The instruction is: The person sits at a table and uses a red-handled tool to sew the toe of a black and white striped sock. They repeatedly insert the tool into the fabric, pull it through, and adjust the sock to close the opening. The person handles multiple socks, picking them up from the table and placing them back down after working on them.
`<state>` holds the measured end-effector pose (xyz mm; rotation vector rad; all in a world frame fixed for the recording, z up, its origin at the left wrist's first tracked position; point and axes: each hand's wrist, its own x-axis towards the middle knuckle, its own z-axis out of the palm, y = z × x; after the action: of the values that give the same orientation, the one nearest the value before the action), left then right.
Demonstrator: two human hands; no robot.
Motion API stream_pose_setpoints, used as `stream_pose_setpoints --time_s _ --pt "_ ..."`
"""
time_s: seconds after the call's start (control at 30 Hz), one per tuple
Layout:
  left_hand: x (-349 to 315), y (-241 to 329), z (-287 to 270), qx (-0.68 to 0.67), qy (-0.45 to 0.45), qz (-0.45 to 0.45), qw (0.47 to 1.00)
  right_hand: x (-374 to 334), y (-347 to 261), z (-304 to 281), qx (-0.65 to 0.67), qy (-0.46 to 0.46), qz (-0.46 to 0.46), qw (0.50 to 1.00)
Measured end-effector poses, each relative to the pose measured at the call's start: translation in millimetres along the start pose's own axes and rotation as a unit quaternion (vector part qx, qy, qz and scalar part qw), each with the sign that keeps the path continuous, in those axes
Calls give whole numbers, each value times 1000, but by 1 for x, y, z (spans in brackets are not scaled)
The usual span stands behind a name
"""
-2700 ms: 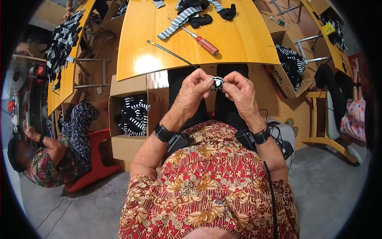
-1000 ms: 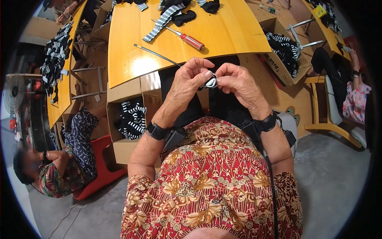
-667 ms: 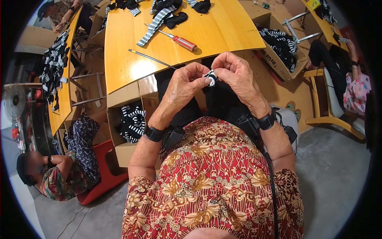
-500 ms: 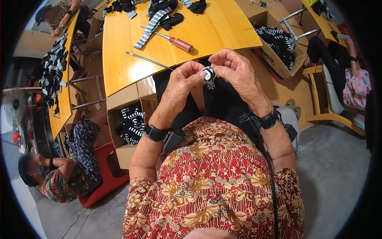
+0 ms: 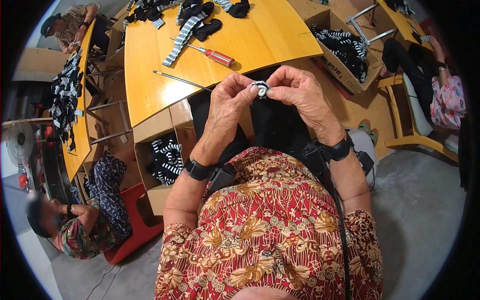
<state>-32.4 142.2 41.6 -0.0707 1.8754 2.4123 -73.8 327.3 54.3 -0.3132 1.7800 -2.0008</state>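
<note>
Above my lap, just off the table's near edge, both hands pinch a small bunched-up black-and-white sock [image 5: 261,90]. My left hand [image 5: 227,102] grips its left side between thumb and fingertips. On the other side, my right hand [image 5: 300,97] pinches the sock's right edge the same way. Most of the sock is rolled or hidden in the fingers. Beyond my hands, a screwdriver [image 5: 220,58] with a red handle lies on the yellow table [image 5: 270,35]. A thin dark rod [image 5: 182,80] sticks out over the near edge, beside my left hand.
Grey-striped and black socks [image 5: 181,42] lie at the table's far side. Cardboard boxes of striped socks stand left [image 5: 166,162] and right [image 5: 345,52] of my legs. Co-workers sit at a sock-covered table [image 5: 75,145] on the left; another person [image 5: 445,97] sits at right.
My right fingers have come down and closed on the sock's right edge. The sock is turned and looks more compact between both hands. The view has shifted slightly.
</note>
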Motion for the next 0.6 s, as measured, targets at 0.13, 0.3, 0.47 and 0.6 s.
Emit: stream_pose_setpoints --time_s 0.13,0.3,0.47,0.6 --pt "5 -4 6 -128 -32 -38 991 -3 -2 -4 -16 29 -23 999" --pt "13 -11 11 -258 -119 -62 957 -7 -4 -10 -93 78 -72 990" --pt "10 -10 14 -231 -152 -92 956 -11 7 -9 -171 128 -112 971" --pt "9 -14 19 -59 -112 -23 992 -13 33 -17 22 109 -92 990"
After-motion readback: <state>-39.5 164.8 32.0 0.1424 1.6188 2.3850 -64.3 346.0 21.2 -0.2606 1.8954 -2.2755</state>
